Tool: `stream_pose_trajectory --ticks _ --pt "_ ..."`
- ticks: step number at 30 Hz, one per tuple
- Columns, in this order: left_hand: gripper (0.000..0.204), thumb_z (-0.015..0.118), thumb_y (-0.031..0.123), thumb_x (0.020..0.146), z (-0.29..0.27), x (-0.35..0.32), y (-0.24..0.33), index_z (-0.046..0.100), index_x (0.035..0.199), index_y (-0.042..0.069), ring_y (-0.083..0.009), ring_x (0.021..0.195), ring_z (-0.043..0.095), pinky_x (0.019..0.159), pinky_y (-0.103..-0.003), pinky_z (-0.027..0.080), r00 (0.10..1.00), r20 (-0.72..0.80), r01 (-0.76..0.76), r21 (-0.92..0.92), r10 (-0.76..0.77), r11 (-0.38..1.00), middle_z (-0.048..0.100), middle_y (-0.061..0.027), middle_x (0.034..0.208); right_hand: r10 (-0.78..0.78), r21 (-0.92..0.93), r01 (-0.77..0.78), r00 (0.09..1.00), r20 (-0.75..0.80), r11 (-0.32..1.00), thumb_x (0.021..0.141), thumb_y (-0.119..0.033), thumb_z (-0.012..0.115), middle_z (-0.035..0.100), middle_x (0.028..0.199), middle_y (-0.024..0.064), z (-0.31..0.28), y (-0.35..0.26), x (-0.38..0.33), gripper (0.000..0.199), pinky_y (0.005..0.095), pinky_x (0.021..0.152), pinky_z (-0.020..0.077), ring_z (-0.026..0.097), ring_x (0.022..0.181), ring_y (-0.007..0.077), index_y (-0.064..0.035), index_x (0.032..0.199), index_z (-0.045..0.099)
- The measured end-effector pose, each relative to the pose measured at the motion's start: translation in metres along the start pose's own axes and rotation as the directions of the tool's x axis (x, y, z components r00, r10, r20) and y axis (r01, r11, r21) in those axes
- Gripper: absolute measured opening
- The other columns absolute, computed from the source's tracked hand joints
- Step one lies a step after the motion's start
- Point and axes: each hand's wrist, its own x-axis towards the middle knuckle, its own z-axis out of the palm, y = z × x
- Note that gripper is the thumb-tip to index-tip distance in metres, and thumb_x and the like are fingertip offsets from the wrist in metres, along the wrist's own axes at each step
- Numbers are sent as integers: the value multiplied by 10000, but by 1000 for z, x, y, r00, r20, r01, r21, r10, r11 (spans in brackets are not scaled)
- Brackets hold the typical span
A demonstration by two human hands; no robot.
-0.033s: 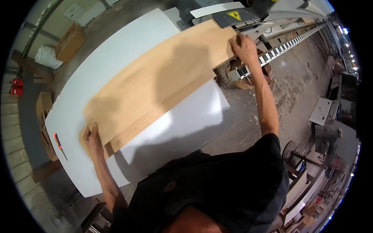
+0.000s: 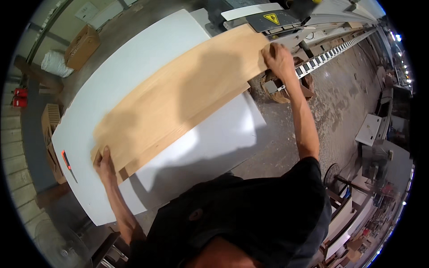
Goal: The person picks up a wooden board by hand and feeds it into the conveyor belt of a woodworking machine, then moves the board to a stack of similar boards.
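Observation:
A long, light wooden board (image 2: 156,107) lies slanted over a second wooden board (image 2: 210,108), whose near edge shows as a strip below it. My left hand (image 2: 105,169) is closed on the near left end, its thumb on the top face. At the far right end, my right hand (image 2: 280,61) grips the upper board's corner with curled fingers; the fingertips are partly hidden. Both boards rest on a large white panel (image 2: 163,42). To the left of my left hand, a utility knife (image 2: 68,161) with orange and black parts lies on the panel.
A machine (image 2: 279,20) with a yellow warning sign adjoins the boards' far right end. Its long slotted rail (image 2: 328,54) runs off to the right. A cardboard box (image 2: 82,47) and a white sack (image 2: 56,64) sit at the far left. A fan (image 2: 58,243) stands lower left.
The upper board has slid slightly left and toward me, covering more of the lower board. Both hands have moved with it, the left one slightly down and left.

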Motion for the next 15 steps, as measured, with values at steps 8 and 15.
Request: stream_pose_trajectory --ticks 8,15 --pt "667 779 300 763 -128 1 -63 514 1227 -100 -216 995 584 852 -335 465 969 -193 -42 494 156 869 606 -184 1113 -33 252 -35 965 261 967 789 -442 665 633 955 257 30 -72 -33 537 433 786 486 616 863 381 52 991 609" --pt "607 786 214 755 -106 10 -48 504 1155 -145 -233 938 609 781 -327 506 996 23 87 115 -90 990 603 -195 1068 122 425 -330 886 447 843 744 -508 686 659 969 250 59 -85 -31 702 359 772 516 668 848 286 104 1076 593"
